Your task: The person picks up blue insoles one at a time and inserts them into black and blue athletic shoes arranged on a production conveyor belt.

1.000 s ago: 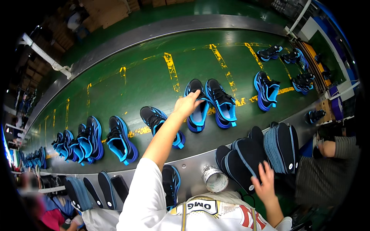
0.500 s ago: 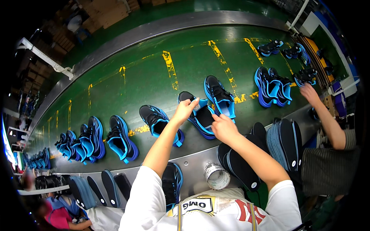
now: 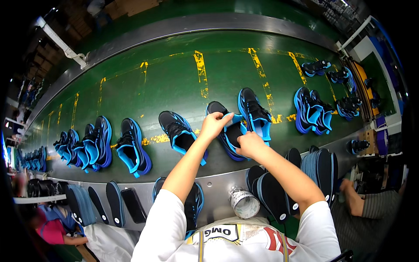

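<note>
A black-and-blue sneaker (image 3: 233, 132) lies under both my hands on the green conveyor belt, its toe pointing away from me. My left hand (image 3: 214, 125) pinches the sneaker's tongue and holds it back from the opening. The fingers of my right hand (image 3: 251, 145) are curled at the collar near the heel; their tips are partly hidden by the hand. A matching sneaker (image 3: 254, 112) stands close by on the right, and another single sneaker (image 3: 179, 132) lies to the left of my left forearm.
Several sneakers (image 3: 131, 146) line the belt leftward; a pair (image 3: 312, 111) stands rightward. Along the metal ledge (image 3: 214, 183) are stacked insoles (image 3: 315, 172), a white-smeared cup (image 3: 245, 203), a phone (image 3: 134, 205) and more insoles (image 3: 80, 203). At the right is a co-worker's hand (image 3: 352, 198).
My right hand has moved a little down and left, deeper over the sneaker's collar. My left hand keeps the tongue. The co-worker's hand has drawn back from the sneakers at right toward the insoles.
</note>
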A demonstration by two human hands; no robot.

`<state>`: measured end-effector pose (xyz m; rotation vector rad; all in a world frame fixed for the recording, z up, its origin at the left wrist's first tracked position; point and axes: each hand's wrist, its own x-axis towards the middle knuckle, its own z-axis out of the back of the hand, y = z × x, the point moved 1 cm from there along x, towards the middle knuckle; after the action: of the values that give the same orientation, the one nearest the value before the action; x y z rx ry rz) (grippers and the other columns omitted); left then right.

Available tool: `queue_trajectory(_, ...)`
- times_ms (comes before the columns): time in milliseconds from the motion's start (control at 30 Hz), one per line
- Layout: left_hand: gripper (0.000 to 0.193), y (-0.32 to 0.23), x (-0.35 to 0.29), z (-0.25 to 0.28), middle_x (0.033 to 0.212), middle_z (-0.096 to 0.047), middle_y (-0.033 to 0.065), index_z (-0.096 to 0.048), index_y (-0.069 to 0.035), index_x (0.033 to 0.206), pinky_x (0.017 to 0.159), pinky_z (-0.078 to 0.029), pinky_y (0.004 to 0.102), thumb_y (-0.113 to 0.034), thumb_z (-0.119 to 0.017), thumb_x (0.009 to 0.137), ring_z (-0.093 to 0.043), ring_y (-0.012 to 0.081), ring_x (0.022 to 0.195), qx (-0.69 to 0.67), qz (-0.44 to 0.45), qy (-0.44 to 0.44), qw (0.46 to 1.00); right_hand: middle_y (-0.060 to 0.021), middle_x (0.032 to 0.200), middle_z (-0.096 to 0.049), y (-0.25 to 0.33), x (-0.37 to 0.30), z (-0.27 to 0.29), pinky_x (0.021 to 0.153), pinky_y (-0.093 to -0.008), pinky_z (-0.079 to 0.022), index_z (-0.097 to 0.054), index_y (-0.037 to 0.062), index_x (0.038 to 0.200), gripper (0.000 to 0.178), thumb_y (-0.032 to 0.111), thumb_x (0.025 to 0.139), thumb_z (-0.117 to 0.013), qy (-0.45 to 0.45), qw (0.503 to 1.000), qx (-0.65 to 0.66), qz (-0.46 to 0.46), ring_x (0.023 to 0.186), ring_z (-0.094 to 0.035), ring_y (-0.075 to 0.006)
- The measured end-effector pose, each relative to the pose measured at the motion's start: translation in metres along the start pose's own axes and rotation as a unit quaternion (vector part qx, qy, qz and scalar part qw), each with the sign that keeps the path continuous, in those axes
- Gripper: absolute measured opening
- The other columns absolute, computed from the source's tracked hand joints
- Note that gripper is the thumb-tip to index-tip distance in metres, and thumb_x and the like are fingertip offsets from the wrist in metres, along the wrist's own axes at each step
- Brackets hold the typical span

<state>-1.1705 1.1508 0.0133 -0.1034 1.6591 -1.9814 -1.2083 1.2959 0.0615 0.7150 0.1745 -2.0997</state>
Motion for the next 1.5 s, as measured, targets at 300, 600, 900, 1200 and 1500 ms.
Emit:
queue_trajectory(300,0.043,0.001,0.006,0.004,0.051,-0.046,-0.0009,-0.061,0.000,0.068,0.044,-0.031,0.0243,-0.043,-0.061,0.075,-0.040,0.0055,0.050,0.029,0.006,0.033,0.999,-0.0145,0.086,-0.053,-0.006,0.039,-0.041,0.073,-0.0367,-0.046,-0.062,0.0040,0.077,0.015,0.012,0.073,-0.049,-0.132,0.987,-0.006,0.095,0.085,-0.052,-0.0281)
queue_trajectory(600,0.041,0.004,0.004,0.006,0.053,-0.046,-0.0025,-0.060,-0.002,0.070,0.044,-0.031,0.0237,-0.042,-0.059,0.077,-0.039,0.0051,0.051,0.059,-0.013,0.059,0.996,-0.0141,0.104,-0.052,0.000,0.047,-0.036,0.084,-0.0349,-0.038,-0.062,0.0044,0.091,0.025,0.016,0.076,-0.046,0.042,0.982,-0.159,0.097,0.099,-0.046,-0.0279)
queue_trajectory(900,0.036,0.028,0.016,0.004,0.062,-0.047,0.0002,-0.054,0.000,0.081,0.047,-0.033,0.0242,-0.035,-0.063,0.076,-0.040,0.0078,0.055,0.042,-0.069,0.000,0.997,-0.0059,0.100,-0.059,0.003,0.062,-0.040,0.081,-0.0296,-0.036,-0.065,0.0088,0.092,0.023,0.016,0.076,-0.050,0.133,0.928,-0.291,0.190,0.100,-0.049,-0.0207)
queue_trajectory(1200,0.023,0.006,-0.009,-0.012,0.099,-0.044,0.0155,-0.046,-0.004,0.086,0.059,-0.047,0.0411,-0.015,-0.062,0.072,-0.056,0.0335,0.076,0.338,-0.299,-0.076,0.889,-0.0196,0.091,-0.060,0.006,0.011,0.002,0.105,-0.0410,-0.001,-0.055,-0.0051,0.105,0.057,0.037,0.082,-0.023,0.263,0.949,-0.083,0.155,0.100,-0.053,-0.0220)
queue_trajectory(1500,0.036,-0.001,-0.021,-0.015,0.099,-0.046,0.0143,-0.042,-0.002,0.086,0.059,-0.046,0.0363,-0.014,-0.067,0.063,-0.056,0.0268,0.070,0.495,-0.281,-0.041,0.821,-0.0164,0.093,-0.052,-0.015,-0.049,-0.057,0.092,-0.0460,-0.031,-0.057,0.0030,0.087,0.022,0.014,0.069,-0.062,-0.341,0.925,0.115,0.124,0.095,-0.050,-0.0307)
